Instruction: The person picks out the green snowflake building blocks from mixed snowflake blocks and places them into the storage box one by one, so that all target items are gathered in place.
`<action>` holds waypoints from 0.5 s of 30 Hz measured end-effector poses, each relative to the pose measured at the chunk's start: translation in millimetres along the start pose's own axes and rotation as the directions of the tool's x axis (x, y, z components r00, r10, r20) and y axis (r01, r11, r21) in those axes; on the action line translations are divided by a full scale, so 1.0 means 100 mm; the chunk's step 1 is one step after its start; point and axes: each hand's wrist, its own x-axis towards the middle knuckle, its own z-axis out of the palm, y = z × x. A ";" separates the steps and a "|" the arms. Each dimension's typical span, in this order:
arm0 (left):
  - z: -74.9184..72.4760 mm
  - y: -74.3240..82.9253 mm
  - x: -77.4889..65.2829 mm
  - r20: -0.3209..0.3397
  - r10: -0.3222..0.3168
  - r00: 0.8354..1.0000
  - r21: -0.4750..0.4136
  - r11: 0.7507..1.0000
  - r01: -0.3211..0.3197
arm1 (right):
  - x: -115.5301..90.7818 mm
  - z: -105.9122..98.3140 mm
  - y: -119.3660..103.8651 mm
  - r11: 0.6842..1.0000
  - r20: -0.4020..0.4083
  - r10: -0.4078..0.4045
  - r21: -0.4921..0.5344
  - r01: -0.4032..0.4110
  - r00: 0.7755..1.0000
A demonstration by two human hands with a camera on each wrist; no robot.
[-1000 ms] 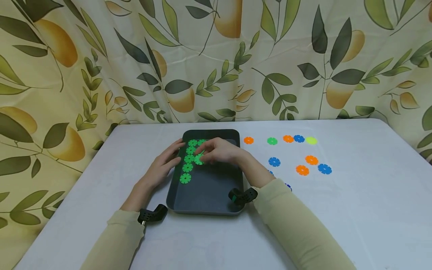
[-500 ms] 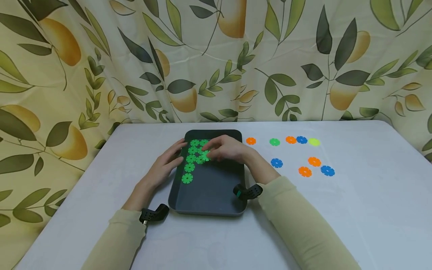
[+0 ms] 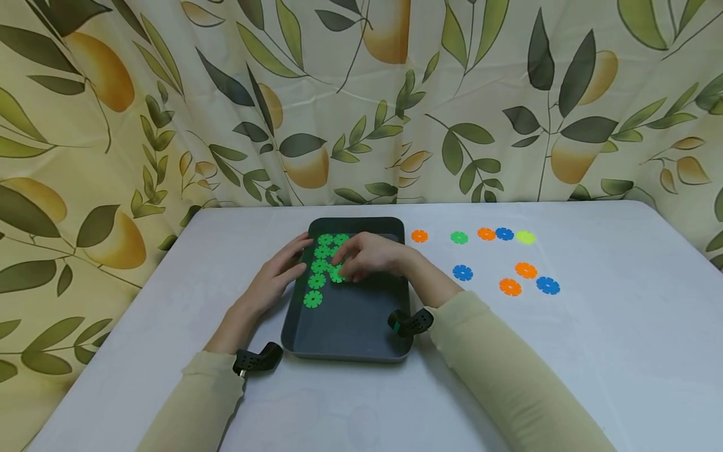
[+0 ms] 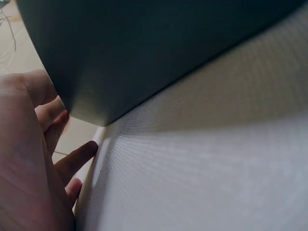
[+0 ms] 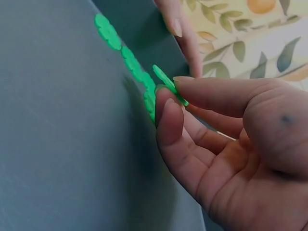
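A dark grey tray (image 3: 350, 326) lies on the white table, with several green notched discs (image 3: 313, 299) arranged along its left side and far end. My right hand (image 3: 369, 256) is over the tray. In the right wrist view, its thumb and index finger pinch a green notched disc (image 5: 166, 81), held tilted above the discs in the tray. Beside the tray's left rim is my left hand (image 3: 273, 276), its fingers extended and touching the edge. The left wrist view shows that hand next to the tray's dark outer wall (image 4: 120, 53). My right fingers hide part of the far discs.
Loose discs lie right of the tray: an orange disc (image 3: 420, 236), a green disc (image 3: 459, 238), a blue disc (image 3: 462, 272), a yellow-green disc (image 3: 526, 237) and several more in orange and blue. A leaf-and-fruit patterned curtain (image 3: 469, 100) hangs behind the table.
My right hand has shifted slightly nearer to me within the tray, carrying the pinched green disc. The left hand stays at the left rim.
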 end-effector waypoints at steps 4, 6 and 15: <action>-0.01 0.00 0.00 0.001 0.003 1.000 -0.001 1.000 -0.003 | 0.02 0.04 -0.02 1.000 0.019 0.008 -0.004 -0.008 1.000; -0.01 0.00 -0.01 0.002 0.007 1.000 -0.002 1.000 -0.007 | 0.04 0.06 -0.03 1.000 0.028 0.013 -0.007 -0.013 1.000; 0.00 0.02 -0.01 0.001 0.002 1.000 0.013 1.000 -0.002 | 0.06 0.14 -0.08 0.999 0.022 0.027 -0.038 -0.026 0.999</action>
